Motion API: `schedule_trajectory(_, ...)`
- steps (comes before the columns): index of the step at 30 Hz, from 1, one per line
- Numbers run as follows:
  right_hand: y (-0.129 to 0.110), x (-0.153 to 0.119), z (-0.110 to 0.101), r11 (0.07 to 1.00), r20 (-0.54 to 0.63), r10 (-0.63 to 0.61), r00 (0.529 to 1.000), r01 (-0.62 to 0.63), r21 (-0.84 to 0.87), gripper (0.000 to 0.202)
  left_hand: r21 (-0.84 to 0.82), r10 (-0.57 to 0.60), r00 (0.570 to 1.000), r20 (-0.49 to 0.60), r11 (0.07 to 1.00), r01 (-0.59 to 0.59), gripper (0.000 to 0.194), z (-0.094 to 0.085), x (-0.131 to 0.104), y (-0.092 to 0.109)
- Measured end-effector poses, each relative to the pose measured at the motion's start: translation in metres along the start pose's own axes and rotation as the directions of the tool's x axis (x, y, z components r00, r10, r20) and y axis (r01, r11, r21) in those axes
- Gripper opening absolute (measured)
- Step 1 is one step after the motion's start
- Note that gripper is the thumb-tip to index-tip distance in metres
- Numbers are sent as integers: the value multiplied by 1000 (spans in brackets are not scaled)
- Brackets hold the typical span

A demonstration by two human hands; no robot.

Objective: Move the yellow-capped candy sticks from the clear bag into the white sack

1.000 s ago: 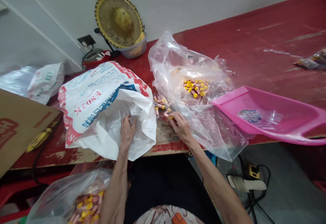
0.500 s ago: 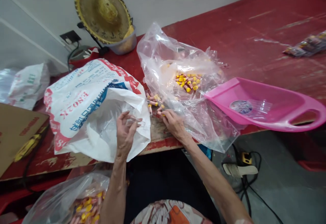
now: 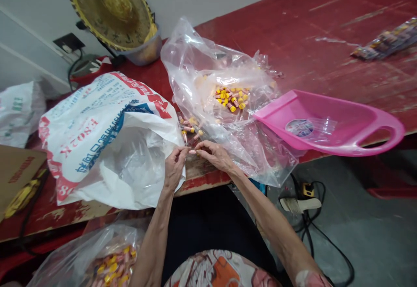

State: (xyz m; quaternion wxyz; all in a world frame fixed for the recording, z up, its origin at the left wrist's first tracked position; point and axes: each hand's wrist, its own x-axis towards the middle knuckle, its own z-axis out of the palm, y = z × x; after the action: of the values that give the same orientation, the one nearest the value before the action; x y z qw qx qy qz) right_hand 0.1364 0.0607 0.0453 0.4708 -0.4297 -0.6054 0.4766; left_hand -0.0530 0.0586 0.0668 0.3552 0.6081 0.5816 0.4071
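Note:
At the table's front edge my left hand point(image 3: 175, 165) and my right hand point(image 3: 216, 156) meet, fingertips almost touching. Between them is a small pink tube point(image 3: 193, 151), pinched by my right thumb and fingers, with my left fingertips closed at its other end. Any clear piece in my left fingers is too small to make out. Just beyond lie several loose pink tubes with yellow caps point(image 3: 187, 129). More capped tubes point(image 3: 232, 98) are heaped on a clear plastic bag point(image 3: 182, 56). Left of my hands, a white printed sack point(image 3: 81, 117) lies with its mouth open, clear plastic pieces point(image 3: 137, 156) inside.
A pink scoop point(image 3: 352, 117) rests on the right of the red table point(image 3: 293, 30). Behind the sack, a straw hat point(image 3: 114, 4) leans over a plastic tub point(image 3: 143, 52). A cardboard box point(image 3: 19, 178) stands left. Below, another bag point(image 3: 68, 256) holds capped tubes.
My left hand has moved right, from over the sack's mouth to my right hand. My right hand has lifted a pink tube from the loose ones. The view has shifted slightly.

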Motion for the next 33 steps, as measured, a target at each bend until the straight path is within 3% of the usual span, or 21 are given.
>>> schedule_trajectory(3,11,0,5,995,-7,-73,997,72,-64,17,186,138,987,84,971,-152,25,4,3,5)
schedule_trajectory(6,22,1,7,964,-61,-214,975,200,-175,24,413,263,942,210,849,-329,15,13,8,10)
schedule_trajectory(9,30,2,6,945,-237,-227,945,155,-289,28,502,307,881,360,732,-461,19,27,18,15)
schedule_trajectory(11,33,4,5,945,-316,-186,930,82,-317,29,476,308,855,417,727,-494,28,35,27,15)
schedule_trajectory(14,34,6,3,950,-330,-156,931,50,-308,30,349,277,882,382,841,-415,41,39,38,11)
schedule_trajectory(17,34,8,3,955,-326,-137,935,37,-295,30,187,214,947,241,947,-261,34,36,37,7)
schedule_trajectory(20,33,9,2,959,-331,-108,938,10,-283,28,101,166,985,50,980,-171,26,32,22,9)
schedule_trajectory(23,34,10,2,959,-328,-91,940,-6,-284,26,149,225,971,-80,966,-211,26,35,3,11)
schedule_trajectory(25,35,9,2,958,-322,-80,943,-16,-285,27,209,295,955,-41,937,-280,23,42,-5,7)
schedule_trajectory(30,36,8,2,960,-324,-70,944,-25,-279,27,287,370,913,174,868,-406,22,52,-5,-5)
schedule_trajectory(33,35,9,2,962,-327,-82,942,-12,-274,27,280,471,872,135,826,-489,16,49,-4,-4)
